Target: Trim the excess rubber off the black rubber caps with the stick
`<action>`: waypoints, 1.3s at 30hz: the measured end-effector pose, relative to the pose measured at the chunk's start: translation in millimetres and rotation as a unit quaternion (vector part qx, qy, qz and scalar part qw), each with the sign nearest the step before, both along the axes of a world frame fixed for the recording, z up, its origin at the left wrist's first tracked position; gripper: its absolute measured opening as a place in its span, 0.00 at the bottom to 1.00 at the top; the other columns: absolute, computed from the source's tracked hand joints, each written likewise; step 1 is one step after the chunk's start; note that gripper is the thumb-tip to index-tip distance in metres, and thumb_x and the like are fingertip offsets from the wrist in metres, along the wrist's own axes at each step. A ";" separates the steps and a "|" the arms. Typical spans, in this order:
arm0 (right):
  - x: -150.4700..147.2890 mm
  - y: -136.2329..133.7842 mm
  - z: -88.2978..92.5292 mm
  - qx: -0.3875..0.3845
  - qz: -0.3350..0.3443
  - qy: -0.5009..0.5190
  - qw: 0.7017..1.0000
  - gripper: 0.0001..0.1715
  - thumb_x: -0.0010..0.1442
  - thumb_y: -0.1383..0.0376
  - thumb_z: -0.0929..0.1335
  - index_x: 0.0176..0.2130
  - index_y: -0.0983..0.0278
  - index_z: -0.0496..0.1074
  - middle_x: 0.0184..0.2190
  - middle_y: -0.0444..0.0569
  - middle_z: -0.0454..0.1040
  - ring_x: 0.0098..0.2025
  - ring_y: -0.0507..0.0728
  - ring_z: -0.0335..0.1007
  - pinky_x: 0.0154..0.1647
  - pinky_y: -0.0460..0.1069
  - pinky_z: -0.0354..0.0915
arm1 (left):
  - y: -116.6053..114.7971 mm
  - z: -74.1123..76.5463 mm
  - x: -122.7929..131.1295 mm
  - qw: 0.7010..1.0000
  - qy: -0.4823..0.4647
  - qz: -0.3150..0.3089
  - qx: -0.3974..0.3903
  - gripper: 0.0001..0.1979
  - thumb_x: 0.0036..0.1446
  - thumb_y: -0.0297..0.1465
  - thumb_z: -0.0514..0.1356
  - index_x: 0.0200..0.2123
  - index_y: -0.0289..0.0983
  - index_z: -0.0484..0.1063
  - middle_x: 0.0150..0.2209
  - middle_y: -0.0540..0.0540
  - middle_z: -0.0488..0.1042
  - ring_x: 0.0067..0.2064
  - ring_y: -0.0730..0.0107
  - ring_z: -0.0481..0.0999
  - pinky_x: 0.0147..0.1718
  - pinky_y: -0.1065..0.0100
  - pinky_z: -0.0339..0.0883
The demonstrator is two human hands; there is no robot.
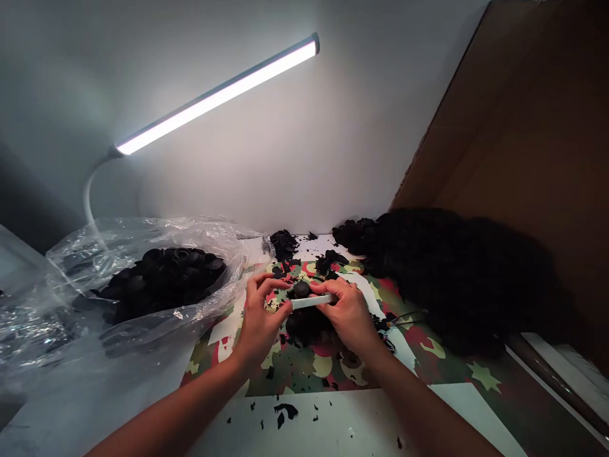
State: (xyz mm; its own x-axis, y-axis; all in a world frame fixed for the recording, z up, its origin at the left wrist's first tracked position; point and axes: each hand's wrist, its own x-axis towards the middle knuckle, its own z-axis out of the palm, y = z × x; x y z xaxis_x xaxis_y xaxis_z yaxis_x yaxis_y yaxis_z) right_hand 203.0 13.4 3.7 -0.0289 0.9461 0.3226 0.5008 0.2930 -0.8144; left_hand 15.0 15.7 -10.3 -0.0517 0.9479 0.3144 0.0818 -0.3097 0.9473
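Note:
Over the middle of the mat, my left hand (261, 308) and my right hand (345, 308) meet around a short, narrow white strip (310, 301). My left thumb presses the strip's left end, with the fingers curved above it. My right thumb and fingers close on its right end. Just behind the strip, between my fingertips, is a small round black piece (301, 290); the right index finger appears to touch it. Beneath my hands lies a dark heap of black pieces (307, 327), partly hidden by them.
On the left, a clear plastic bag (233, 273) holds many black round parts (166, 276). A large black pile (457, 273) rises at the right beside cardboard (518, 139). Black scraps (285, 412) litter the patterned mat (266, 384). A lit tube lamp (219, 98) hangs above.

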 end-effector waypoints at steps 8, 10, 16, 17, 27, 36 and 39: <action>-10.8 -5.5 -4.8 0.115 0.104 -0.150 0.977 0.06 0.65 0.70 0.69 0.36 0.60 0.76 0.35 0.46 0.81 0.40 0.60 0.69 0.43 0.56 0.54 | 7.5 2.3 -9.1 0.975 0.189 -0.108 0.043 0.16 0.51 0.27 0.70 0.44 0.45 0.83 0.42 0.42 0.83 0.43 0.51 0.81 0.46 0.55 0.70; -12.3 -5.6 -6.5 0.137 0.096 -0.179 0.970 0.06 0.66 0.69 0.68 0.38 0.60 0.75 0.36 0.47 0.80 0.40 0.60 0.68 0.42 0.55 0.53 | 9.6 4.5 -10.1 0.980 0.173 -0.090 0.043 0.17 0.45 0.27 0.73 0.41 0.45 0.84 0.39 0.43 0.84 0.41 0.51 0.81 0.44 0.56 0.71; -9.1 -3.2 -6.8 0.168 0.131 -0.210 0.954 0.11 0.65 0.75 0.64 0.35 0.61 0.72 0.33 0.47 0.78 0.39 0.60 0.67 0.41 0.55 0.52 | 10.9 7.6 -9.6 0.967 0.222 -0.072 0.104 0.11 0.41 0.27 0.72 0.31 0.45 0.83 0.29 0.47 0.80 0.31 0.60 0.77 0.32 0.66 0.70; -9.0 -3.6 -6.1 0.169 0.127 -0.209 0.955 0.13 0.62 0.77 0.63 0.33 0.61 0.71 0.32 0.47 0.77 0.38 0.59 0.67 0.41 0.55 0.52 | 9.7 8.4 -10.0 0.962 0.236 -0.073 0.114 0.09 0.42 0.28 0.71 0.30 0.44 0.83 0.27 0.47 0.79 0.29 0.62 0.76 0.30 0.67 0.68; -22.0 -11.3 1.6 0.085 0.065 -0.174 0.979 0.14 0.47 0.80 0.61 0.25 0.62 0.60 0.25 0.43 0.68 0.34 0.57 0.61 0.40 0.53 0.49 | -9.1 13.8 -14.7 0.946 0.263 -0.097 0.163 0.07 0.56 0.26 0.64 0.27 0.41 0.79 0.22 0.49 0.74 0.23 0.68 0.70 0.24 0.70 0.62; 7.6 12.8 -4.8 -0.033 0.034 -0.095 0.994 0.11 0.60 0.66 0.66 0.25 0.61 0.67 0.21 0.41 0.67 0.25 0.55 0.61 0.28 0.48 0.54 | -12.5 19.9 -27.3 0.998 -0.001 -0.041 -0.051 0.10 0.42 0.27 0.74 0.32 0.40 0.82 0.26 0.50 0.80 0.26 0.65 0.78 0.26 0.67 0.73; 8.1 13.4 -5.9 -0.053 0.068 -0.084 0.993 0.12 0.61 0.61 0.68 0.27 0.61 0.73 0.23 0.42 0.72 0.26 0.55 0.66 0.28 0.48 0.58 | -7.5 24.5 -24.4 0.990 -0.064 -0.081 -0.093 0.13 0.40 0.26 0.74 0.34 0.38 0.83 0.35 0.47 0.83 0.37 0.62 0.81 0.35 0.68 0.76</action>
